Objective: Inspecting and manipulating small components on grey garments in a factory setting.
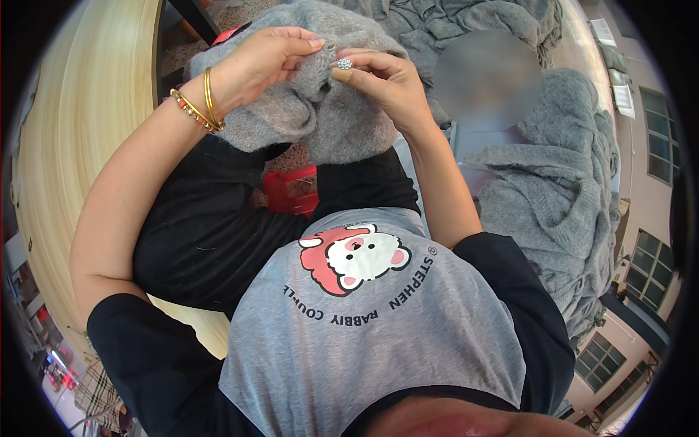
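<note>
A fuzzy grey knitted garment (349, 131) lies bunched over my knees. My left hand (273, 62) is closed on its upper part, thumb and curled fingers pinching the knit. Just to the right, my right hand (386, 80) has its thumb and fingers drawn together at the same spot. Between those fingertips shows a sparkling round button-like piece (344, 64); whether it is fixed to the knit, I cannot tell. Below the fingertips there is a small dark spot (325, 87) in the fabric. Gold bangles (207, 102) and a beaded bracelet circle my left wrist.
A pale wood-grain table (80, 95) runs along my left. More grey knitted garments (546, 197) are heaped on the right, with another pile (466, 18) at the far side. Part of a red plastic stool (287, 191) shows between my legs. A round patch at the upper right is blurred.
</note>
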### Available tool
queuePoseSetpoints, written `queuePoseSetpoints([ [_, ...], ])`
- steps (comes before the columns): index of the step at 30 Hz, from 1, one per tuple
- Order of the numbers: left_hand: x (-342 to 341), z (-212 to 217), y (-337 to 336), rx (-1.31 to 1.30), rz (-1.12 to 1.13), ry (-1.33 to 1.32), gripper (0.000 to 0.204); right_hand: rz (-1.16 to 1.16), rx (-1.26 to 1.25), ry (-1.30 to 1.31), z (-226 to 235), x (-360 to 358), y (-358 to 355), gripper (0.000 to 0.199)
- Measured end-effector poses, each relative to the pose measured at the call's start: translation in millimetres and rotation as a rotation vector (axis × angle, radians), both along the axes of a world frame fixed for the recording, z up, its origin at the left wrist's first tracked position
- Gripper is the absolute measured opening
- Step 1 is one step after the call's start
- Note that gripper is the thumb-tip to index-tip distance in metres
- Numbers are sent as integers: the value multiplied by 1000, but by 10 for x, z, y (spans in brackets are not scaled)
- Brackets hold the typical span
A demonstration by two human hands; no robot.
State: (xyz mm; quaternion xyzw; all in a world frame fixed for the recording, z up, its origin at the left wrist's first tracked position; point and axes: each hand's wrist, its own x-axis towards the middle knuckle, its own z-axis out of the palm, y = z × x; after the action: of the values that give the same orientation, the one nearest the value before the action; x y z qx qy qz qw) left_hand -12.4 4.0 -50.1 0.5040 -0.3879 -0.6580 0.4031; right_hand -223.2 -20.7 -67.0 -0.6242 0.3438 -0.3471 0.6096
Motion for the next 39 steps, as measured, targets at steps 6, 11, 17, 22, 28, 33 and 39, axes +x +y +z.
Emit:
queuePoseSetpoints([
  [6,4,-23,-12,20,-84,-32,20,34,-154,119,-32,40,-55,17],
  [11,-47,110,5,-3,-152,-162,20,12,-167,139,24,29,-40,17],
  [17,-10,57,9,-6,-96,-127,20,56,-136,73,-5,11,-49,16],
  [22,-79,108,7,-35,-119,-140,18,133,-39,8,3,27,-67,14],
  [28,-125,38,-7,-340,-65,-318,19,32,-8,32,32,37,-47,14],
  [33,-91,52,-25,-474,-63,-579,19,56,-34,-105,86,30,-24,14],
  [39,-52,186,3,-133,-44,-76,13,74,-45,-118,96,7,-43,14],
])
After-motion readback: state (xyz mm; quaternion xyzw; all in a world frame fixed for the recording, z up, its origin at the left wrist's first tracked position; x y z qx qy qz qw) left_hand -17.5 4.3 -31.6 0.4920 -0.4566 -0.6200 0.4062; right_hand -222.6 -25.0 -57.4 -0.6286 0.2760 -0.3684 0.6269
